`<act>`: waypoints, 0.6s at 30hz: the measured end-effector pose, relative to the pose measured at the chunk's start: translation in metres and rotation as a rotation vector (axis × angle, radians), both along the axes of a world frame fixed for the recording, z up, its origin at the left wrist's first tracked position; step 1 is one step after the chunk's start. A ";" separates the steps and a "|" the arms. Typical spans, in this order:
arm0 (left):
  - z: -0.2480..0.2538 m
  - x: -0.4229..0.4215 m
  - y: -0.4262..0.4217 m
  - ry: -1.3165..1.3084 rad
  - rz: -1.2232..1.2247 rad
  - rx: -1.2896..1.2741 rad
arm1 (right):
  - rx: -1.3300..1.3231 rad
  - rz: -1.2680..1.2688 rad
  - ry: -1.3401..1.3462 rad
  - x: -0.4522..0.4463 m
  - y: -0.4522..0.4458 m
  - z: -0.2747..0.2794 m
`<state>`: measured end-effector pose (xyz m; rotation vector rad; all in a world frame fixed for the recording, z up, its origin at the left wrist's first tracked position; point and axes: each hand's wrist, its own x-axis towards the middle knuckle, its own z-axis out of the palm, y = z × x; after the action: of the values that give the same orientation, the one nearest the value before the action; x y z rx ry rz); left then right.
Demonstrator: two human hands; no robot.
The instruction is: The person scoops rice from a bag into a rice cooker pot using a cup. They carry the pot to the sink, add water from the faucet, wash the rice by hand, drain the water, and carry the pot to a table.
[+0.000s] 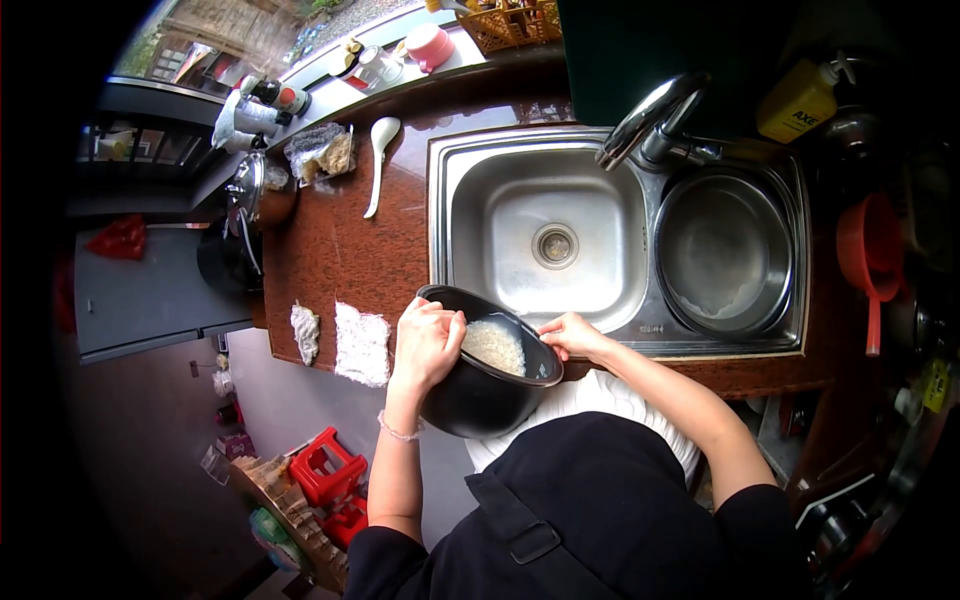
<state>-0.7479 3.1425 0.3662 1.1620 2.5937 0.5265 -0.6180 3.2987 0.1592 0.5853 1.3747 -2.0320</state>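
A black rice cooker inner pot (pixel 482 398) is tilted at the front edge of the counter, its opening towards the sink. Wet-looking white rice (pixel 497 347) lies inside it. My left hand (pixel 428 340) is closed around the left side of the rim. At the right side, my right hand (pixel 572 336) pinches the rim between thumb and fingers. Just beyond the pot is the steel sink basin (pixel 500 285), with a drain (pixel 555 246) in its floor. Part of the pot's inside is in shadow.
A chrome faucet (pixel 650 125) stands behind the sink. On the right, a round metal pan (pixel 725 245) sits in the smaller bowl. A white spoon (pixel 380 160) and a white cloth (pixel 362 345) lie on the left counter. A red ladle (pixel 872 250) is far right.
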 end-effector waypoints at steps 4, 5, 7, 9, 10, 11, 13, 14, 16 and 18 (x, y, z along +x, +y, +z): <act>0.001 0.001 0.003 0.000 0.007 0.001 | -0.025 -0.001 -0.002 -0.001 0.001 0.001; 0.001 0.000 0.004 0.001 0.006 0.002 | -0.021 0.008 -0.008 -0.001 0.002 0.003; 0.000 0.000 0.005 0.005 -0.001 0.001 | -0.014 0.026 -0.021 -0.002 0.003 0.006; 0.000 -0.001 0.006 0.006 -0.005 -0.003 | -0.012 0.024 -0.027 -0.002 0.003 0.006; 0.000 -0.001 0.006 0.004 -0.005 -0.008 | -0.011 0.023 -0.030 -0.002 0.003 0.006; 0.001 -0.001 0.007 0.003 -0.006 -0.012 | -0.019 0.020 -0.028 -0.002 0.004 0.006; -0.001 -0.001 0.007 0.004 -0.005 -0.016 | -0.033 0.014 -0.023 -0.002 0.004 0.003; -0.001 -0.001 0.007 0.005 -0.005 -0.018 | -0.033 0.011 -0.023 -0.002 0.003 0.002; -0.002 -0.002 0.007 0.006 -0.007 -0.007 | -0.032 0.004 -0.026 -0.001 0.003 0.002; -0.002 -0.001 0.008 0.006 -0.006 -0.010 | -0.033 0.011 -0.025 -0.001 0.004 0.003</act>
<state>-0.7494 3.1507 0.3640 1.1696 2.5942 0.5083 -0.6194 3.3031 0.1617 0.5852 1.3244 -2.0286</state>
